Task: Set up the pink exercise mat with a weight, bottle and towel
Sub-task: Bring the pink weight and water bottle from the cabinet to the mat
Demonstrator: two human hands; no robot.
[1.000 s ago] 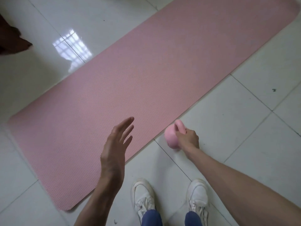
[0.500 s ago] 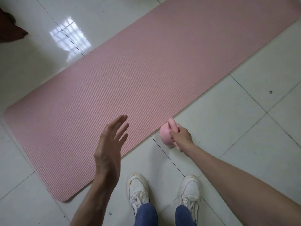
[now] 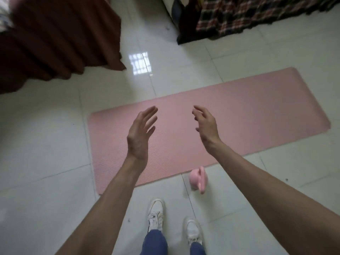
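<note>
The pink exercise mat (image 3: 239,115) lies flat on the white tiled floor, stretching from centre left to the right. A small pink kettlebell weight (image 3: 198,179) stands on the tiles just off the mat's near edge, in front of my feet. My left hand (image 3: 140,133) hovers above the mat with its fingers straight and empty. My right hand (image 3: 206,126) hangs beside it, fingers relaxed, holding nothing. Neither hand touches the weight. No bottle or towel is in view.
A dark red cloth (image 3: 55,39) drapes down to the floor at the upper left. A plaid blanket (image 3: 257,15) hangs over furniture at the upper right. My white shoes (image 3: 156,214) stand on the tiles near the mat's edge.
My right hand has let go of the pink weight and risen above the mat. The view has pulled back and up, showing the whole mat and the furniture behind it.
</note>
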